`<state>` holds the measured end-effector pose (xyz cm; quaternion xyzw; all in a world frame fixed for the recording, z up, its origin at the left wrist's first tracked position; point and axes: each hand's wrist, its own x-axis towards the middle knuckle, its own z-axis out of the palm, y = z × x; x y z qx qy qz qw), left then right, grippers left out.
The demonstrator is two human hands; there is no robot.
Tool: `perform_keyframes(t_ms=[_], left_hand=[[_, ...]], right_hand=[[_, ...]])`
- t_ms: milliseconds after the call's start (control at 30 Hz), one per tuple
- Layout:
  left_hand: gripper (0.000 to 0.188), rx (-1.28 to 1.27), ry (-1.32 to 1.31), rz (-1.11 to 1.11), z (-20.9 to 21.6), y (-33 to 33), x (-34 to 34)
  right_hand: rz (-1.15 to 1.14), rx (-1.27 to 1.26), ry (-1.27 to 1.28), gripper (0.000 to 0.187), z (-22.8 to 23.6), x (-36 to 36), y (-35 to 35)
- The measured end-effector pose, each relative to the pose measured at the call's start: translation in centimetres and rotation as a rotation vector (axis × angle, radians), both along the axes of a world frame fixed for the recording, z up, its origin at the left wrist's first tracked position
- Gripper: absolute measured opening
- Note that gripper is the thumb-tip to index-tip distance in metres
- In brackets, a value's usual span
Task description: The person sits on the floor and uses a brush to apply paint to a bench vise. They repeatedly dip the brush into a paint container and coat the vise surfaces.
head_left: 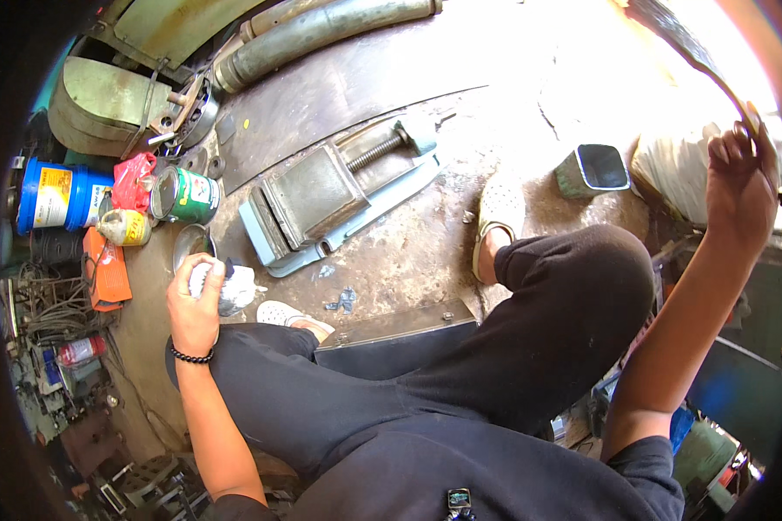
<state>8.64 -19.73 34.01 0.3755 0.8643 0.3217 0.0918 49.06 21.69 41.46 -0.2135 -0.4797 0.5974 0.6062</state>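
Above my left thigh, my left hand (195, 295) is closed round a white thing (235, 291) with a dark edge; its kind I cannot make out. Just beyond that hand, an open metal tin (191, 241) rests on the floor. My right hand (742, 178) is raised at the far right, its fingers curled by a dark curved strip (699, 61). Glare there hides what the fingers grip. A large machine vise (313, 195) with a light blue painted base and bare grey metal jaws lies on the floor ahead of me, its screw toward the far right.
To the left stand a blue bucket (52, 195), a green paint can (185, 194), a yellow-labelled container (126, 227) and an orange box (106, 271). A square dark container (593, 171) stands right of my foot. A thick pipe (321, 42) lies at the back. A metal box (400, 330) sits between my legs.
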Motion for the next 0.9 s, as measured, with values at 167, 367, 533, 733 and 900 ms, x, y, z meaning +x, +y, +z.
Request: perform_keyframes(t_ms=[167,367,533,733,900], left_hand=[[0.010,-0.164,-0.160,-0.019,-1.5,4.5,-1.5],[0.014,-0.341,-0.383,-0.127,-6.1,9.3,-7.2],[0.016,-0.556,-0.640,-0.308,-9.2,10.4,-10.9],[0.017,-0.725,-0.787,-0.326,-10.5,9.7,-12.5],[0.019,-0.776,-0.803,-0.251,-10.4,8.4,-13.4]], right_hand=[[0.227,-0.244,0.096,0.023,-4.7,-4.5,-0.5],[-0.332,-0.478,-0.310,0.033,-7.7,-10.5,3.8],[0.039,-0.432,-0.453,0.034,-8.6,-17.6,5.8],[0.229,-0.526,-0.597,0.033,-9.6,-26.1,5.0],[0.154,-0.427,-0.610,0.036,-10.3,-28.5,3.6]])
